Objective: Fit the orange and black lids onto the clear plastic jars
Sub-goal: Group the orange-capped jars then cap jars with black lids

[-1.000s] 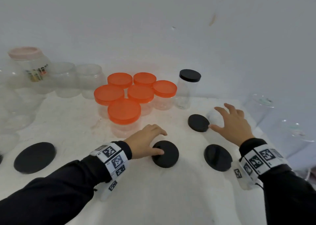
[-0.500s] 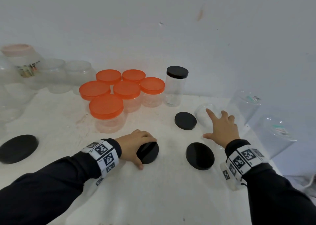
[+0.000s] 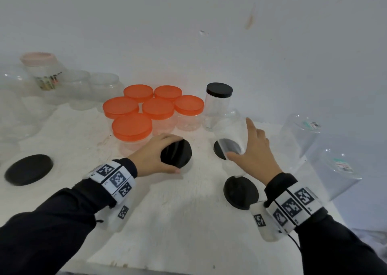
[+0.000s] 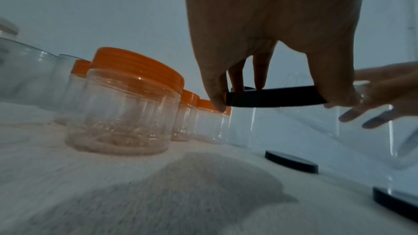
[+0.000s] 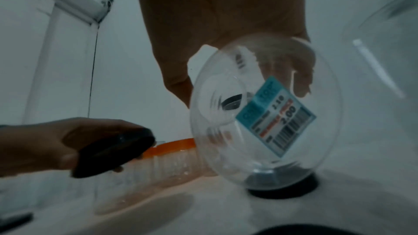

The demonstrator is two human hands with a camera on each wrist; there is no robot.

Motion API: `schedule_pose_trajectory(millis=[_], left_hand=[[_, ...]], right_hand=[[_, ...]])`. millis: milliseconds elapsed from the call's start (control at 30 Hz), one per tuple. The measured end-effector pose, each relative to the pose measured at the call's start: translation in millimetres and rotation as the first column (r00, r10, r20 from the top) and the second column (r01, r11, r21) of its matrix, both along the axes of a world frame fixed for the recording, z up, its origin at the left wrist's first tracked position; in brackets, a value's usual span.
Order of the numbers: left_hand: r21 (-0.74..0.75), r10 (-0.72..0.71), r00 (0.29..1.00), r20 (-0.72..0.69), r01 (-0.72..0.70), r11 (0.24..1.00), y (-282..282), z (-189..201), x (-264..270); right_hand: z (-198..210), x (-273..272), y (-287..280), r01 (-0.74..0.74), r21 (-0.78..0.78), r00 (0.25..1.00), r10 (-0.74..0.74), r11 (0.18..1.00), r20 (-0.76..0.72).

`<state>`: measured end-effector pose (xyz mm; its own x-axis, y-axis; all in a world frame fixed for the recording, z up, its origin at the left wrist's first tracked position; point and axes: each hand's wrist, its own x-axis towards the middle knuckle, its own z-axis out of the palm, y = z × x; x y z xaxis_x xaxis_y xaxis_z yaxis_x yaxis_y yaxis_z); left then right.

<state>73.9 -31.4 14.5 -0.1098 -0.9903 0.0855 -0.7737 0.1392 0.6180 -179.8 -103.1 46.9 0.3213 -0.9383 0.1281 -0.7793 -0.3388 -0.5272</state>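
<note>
My left hand grips a black lid by its rim and holds it lifted off the white table; in the left wrist view the black lid sits pinched between thumb and fingers. My right hand holds a clear plastic jar, tilted and raised above another black lid. In the right wrist view the clear jar shows a blue price label on its base. Several jars with orange lids stand behind, and one tall jar with a black lid stands beside them.
Loose black lids lie at the left and near my right wrist. Clear open jars crowd the back left; two more clear jars lie at the right edge. A white wall stands close behind.
My left hand has lifted the black lid off the table. My right hand has taken hold of the clear jar and raised it, tilted, over the far black lid.
</note>
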Motion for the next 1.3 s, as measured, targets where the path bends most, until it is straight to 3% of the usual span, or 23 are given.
schedule_pose_trajectory(millis=[133, 267, 467, 567, 733, 867, 1300], left_hand=[[-0.113, 0.094, 0.980, -0.178, -0.115, 0.987, 5, 11, 2], [-0.149, 0.176, 0.938, -0.298, -0.228, 0.962, 11, 16, 4], [-0.148, 0.235, 0.847, -0.476, -0.341, 0.928, 12, 25, 6], [-0.148, 0.244, 0.814, -0.527, -0.370, 0.917, 11, 30, 4], [-0.181, 0.212, 0.815, -0.539, -0.358, 0.916, 7, 41, -4], [-0.206, 0.198, 0.833, -0.516, -0.345, 0.916, 3, 44, -10], [-0.219, 0.110, 0.961, -0.255, -0.169, 0.961, 2, 50, -32]], right_hand=[[-6, 23, 1, -0.056, 0.162, 0.981, 0.024, 0.985, 0.194], [-14, 41, 5, -0.118, 0.240, 0.969, 0.059, 0.964, 0.241], [-24, 56, 12, -0.165, 0.192, 0.966, 0.120, 0.967, 0.228], [-26, 60, 14, -0.209, 0.168, 0.936, 0.147, 0.963, 0.319], [-31, 63, 20, -0.275, 0.166, 0.903, 0.196, 0.947, 0.382], [-31, 64, 22, -0.321, 0.188, 0.913, 0.251, 0.928, 0.321], [-36, 41, 32, -0.283, 0.237, 0.908, 0.181, 0.929, 0.377]])
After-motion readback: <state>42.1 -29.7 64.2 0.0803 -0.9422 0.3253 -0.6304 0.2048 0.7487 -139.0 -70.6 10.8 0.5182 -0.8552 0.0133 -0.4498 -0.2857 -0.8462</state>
